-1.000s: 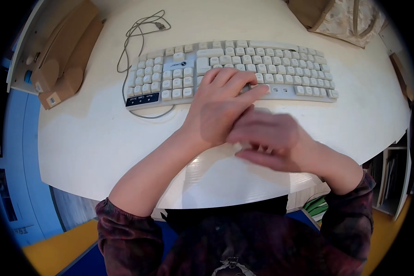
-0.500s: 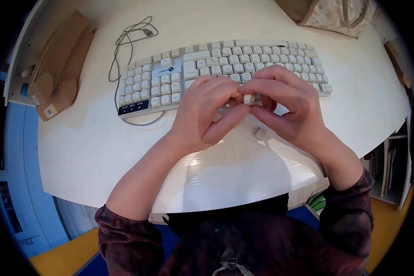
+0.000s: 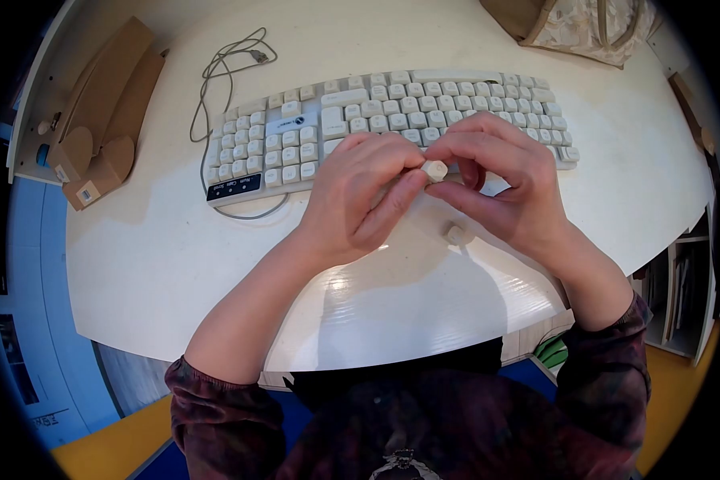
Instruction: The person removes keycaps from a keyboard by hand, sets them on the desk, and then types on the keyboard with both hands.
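A small off-white keycap [image 3: 434, 170] is held up above the front edge of a white keyboard [image 3: 280, 126]. My left hand [image 3: 352, 192] pinches its left side between thumb and index finger. From the right, the thumb and index finger of my right hand [image 3: 508, 176] curl around the same keycap, at its upper and lower edges. Its marked top faces me, too small to read. Another loose keycap [image 3: 454, 234] lies on the desk below my right hand. Part of the keyboard is hidden behind both hands.
A grey USB cable [image 3: 208, 76] loops on the white desk [image 3: 152, 264] beside the keyboard. Brown cardboard pieces [image 3: 108, 104] stand at the left edge. At the back right sits a beige bag [image 3: 576, 28]. A shelf unit [image 3: 680, 296] is at the far right.
The keycap has turned between my fingers, so that its top now shows. My left thumb has moved up against it. Both hands stay in nearly the same place.
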### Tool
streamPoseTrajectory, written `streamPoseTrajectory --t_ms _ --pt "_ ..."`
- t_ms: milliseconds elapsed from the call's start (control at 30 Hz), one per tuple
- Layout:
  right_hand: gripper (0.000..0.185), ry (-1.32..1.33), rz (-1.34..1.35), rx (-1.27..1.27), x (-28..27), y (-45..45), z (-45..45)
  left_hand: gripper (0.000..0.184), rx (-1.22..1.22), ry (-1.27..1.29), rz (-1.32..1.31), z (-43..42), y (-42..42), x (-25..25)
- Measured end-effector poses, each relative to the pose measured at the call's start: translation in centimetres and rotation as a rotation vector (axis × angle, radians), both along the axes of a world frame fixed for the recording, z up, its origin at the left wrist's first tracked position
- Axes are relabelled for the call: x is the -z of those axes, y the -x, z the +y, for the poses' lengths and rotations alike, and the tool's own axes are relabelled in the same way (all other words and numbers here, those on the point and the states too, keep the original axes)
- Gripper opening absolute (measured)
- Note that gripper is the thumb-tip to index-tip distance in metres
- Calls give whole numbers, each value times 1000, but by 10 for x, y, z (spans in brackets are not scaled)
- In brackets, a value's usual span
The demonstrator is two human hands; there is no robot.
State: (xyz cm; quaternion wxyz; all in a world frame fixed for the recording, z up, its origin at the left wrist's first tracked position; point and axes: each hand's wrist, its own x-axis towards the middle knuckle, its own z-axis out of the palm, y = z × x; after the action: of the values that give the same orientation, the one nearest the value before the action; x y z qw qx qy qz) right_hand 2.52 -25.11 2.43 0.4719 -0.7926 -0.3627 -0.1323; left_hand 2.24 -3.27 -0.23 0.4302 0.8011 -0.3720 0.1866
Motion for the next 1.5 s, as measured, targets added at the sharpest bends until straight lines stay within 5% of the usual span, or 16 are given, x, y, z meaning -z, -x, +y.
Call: streamPoseTrajectory --t_ms 567,800,1033,1500 --pt "33 27 -31 -106 0 -2 -2 10 7 -10 39 2 1 -1" --pt "22 -115 71 33 -5 -17 -14 16 37 -124 164 6 6 -13" --pt "17 157 327 187 -20 -35 -40 21 17 -126 55 -1 5 -6" --pt "18 389 98 178 -12 -26 -29 53 -85 -391 -133 -5 8 -3"
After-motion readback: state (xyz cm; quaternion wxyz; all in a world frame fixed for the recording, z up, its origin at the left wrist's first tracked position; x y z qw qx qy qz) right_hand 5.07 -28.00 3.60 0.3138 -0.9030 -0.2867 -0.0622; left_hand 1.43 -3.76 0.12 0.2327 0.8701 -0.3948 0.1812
